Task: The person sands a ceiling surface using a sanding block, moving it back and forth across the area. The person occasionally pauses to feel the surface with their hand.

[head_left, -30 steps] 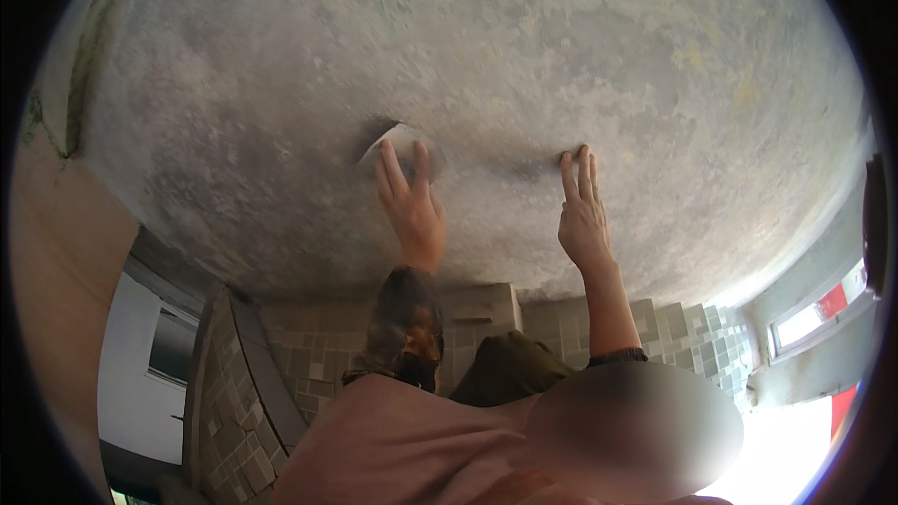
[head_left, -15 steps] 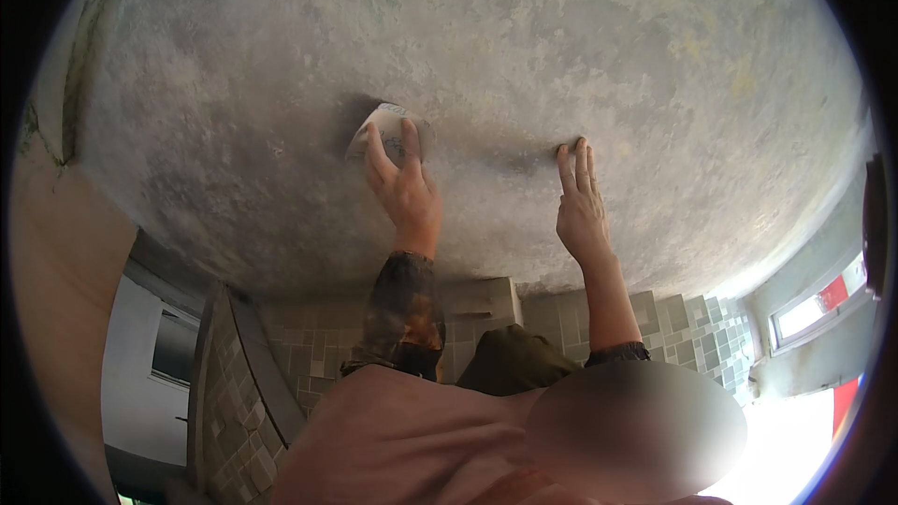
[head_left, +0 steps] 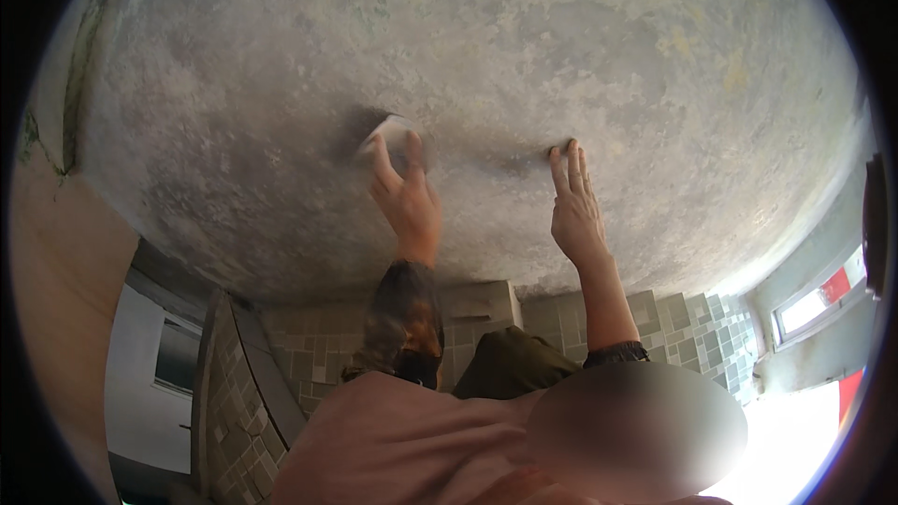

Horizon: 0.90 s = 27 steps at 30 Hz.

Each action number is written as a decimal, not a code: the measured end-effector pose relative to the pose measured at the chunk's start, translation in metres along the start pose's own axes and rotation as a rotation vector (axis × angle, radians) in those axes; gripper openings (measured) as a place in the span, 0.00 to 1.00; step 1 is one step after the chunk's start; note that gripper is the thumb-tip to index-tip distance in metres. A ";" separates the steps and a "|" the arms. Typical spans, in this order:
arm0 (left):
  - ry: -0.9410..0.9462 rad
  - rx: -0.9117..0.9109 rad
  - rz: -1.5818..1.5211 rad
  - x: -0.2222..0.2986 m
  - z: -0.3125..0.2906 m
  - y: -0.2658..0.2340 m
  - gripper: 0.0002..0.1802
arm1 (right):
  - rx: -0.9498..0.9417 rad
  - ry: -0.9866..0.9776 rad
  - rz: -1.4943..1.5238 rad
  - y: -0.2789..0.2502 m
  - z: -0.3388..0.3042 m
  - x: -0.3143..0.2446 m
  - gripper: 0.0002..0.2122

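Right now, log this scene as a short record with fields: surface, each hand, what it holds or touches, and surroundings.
Surface: mottled grey plastered surface, rough and patchy
Left hand: presses a small pale pad flat against the grey surface, fingers spread over it
Right hand: empty, fingertips touching the surface, fingers straight and together
Gap between hands: apart, not touching
Surroundings: grey tiled wall beyond the forearms; bright window at right
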State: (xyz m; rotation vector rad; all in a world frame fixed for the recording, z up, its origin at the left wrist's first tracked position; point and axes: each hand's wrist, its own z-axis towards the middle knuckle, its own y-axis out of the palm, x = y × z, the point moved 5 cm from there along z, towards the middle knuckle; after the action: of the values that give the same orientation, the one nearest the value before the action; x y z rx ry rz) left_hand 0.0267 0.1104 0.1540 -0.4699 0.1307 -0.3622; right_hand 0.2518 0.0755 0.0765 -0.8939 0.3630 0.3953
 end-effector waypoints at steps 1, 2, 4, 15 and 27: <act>-0.003 -0.053 0.003 0.004 -0.007 0.002 0.41 | -0.004 0.008 0.001 0.000 0.000 0.000 0.41; -0.006 -0.105 0.006 0.008 -0.013 0.004 0.42 | -0.007 0.016 0.002 0.001 0.001 0.000 0.41; 0.022 -0.071 -0.028 0.012 -0.016 0.003 0.42 | -0.008 0.021 0.004 0.001 0.001 0.000 0.41; 0.100 -0.004 -0.021 0.020 -0.003 0.007 0.39 | 0.000 0.008 0.017 0.001 0.001 -0.001 0.41; 0.113 0.081 -0.082 0.033 0.025 0.009 0.35 | 0.022 0.010 0.004 0.004 0.003 -0.004 0.41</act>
State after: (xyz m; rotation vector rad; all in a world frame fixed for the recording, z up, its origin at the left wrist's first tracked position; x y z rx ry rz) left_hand 0.0648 0.1159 0.1703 -0.3753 0.2059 -0.4732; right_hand 0.2473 0.0790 0.0773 -0.8746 0.3774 0.3897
